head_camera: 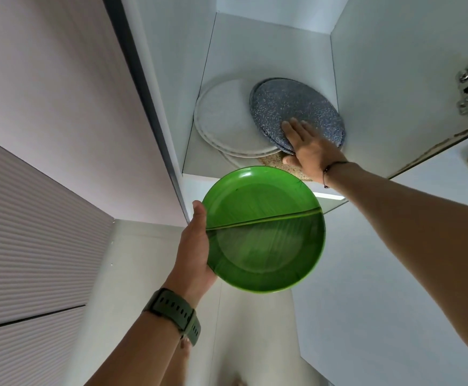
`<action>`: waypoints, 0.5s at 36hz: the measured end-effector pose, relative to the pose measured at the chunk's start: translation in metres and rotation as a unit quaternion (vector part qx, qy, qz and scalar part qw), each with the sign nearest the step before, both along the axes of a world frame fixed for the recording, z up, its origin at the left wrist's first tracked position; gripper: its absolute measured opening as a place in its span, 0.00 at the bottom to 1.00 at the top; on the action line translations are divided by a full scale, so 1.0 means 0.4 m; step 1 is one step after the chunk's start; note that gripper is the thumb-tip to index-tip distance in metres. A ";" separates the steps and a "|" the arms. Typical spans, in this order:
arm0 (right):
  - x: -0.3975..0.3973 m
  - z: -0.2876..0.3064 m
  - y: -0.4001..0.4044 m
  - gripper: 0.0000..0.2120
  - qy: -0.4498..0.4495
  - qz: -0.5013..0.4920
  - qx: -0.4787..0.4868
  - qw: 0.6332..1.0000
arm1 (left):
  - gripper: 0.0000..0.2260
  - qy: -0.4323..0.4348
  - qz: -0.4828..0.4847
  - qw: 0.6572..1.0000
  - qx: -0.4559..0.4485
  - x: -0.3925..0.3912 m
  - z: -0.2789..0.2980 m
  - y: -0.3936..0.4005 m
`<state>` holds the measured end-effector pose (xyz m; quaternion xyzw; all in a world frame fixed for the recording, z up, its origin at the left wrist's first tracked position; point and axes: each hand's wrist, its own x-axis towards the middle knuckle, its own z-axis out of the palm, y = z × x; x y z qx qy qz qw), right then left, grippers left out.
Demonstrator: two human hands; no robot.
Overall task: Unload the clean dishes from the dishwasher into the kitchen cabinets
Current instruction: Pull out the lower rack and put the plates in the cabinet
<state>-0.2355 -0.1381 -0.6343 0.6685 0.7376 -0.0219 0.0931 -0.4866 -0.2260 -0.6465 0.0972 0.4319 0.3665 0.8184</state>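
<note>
The right hand, fingers flat, steadies the blue plates leaning in the cabinet (probably clearing room). Below it, the left hand grips the green plate by its rim, waiting.

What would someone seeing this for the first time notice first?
The bright green plate at centre, held by its edge in the left hand below the open cabinet. Next, the right hand reaching up into the cabinet, its fingers flat on the speckled blue plates, which lean beside the white plates at the back.
</note>
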 end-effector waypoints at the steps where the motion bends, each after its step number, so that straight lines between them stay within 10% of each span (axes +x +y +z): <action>1: -0.001 -0.001 -0.002 0.35 0.007 -0.005 -0.006 1.000 | 0.26 0.001 0.003 1.000 0.001 0.001 0.000 0.000; 12: -0.036 0.086 -0.116 0.30 0.330 -0.087 0.158 0.927 | 0.22 0.023 0.032 0.999 0.006 0.016 0.017 0.018; 18: -0.057 0.156 -0.184 0.18 0.676 -0.303 -0.173 0.649 | 0.24 -0.006 0.046 0.999 0.011 0.048 0.055 0.038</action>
